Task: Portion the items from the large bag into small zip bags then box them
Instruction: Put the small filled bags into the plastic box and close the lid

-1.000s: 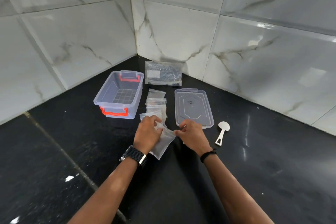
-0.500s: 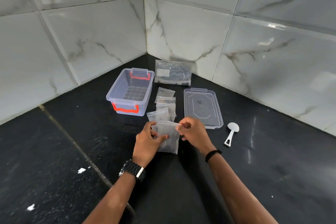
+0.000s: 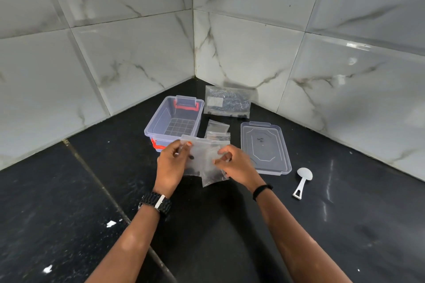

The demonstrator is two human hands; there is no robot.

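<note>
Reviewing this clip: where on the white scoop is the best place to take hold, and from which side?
Take the white scoop by its slim handle, coming from above on the near side. It lies flat on the black counter, bowl toward the wall, handle toward the person, with the right hand closest.

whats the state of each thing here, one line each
small zip bag: held up off the floor by both hands
left hand: pinches the bag's left side
right hand: pinches its right side
clear box: open, looks empty
lid: off, lying flat
large bag: leaning on the wall
scoop: lying untouched
</note>
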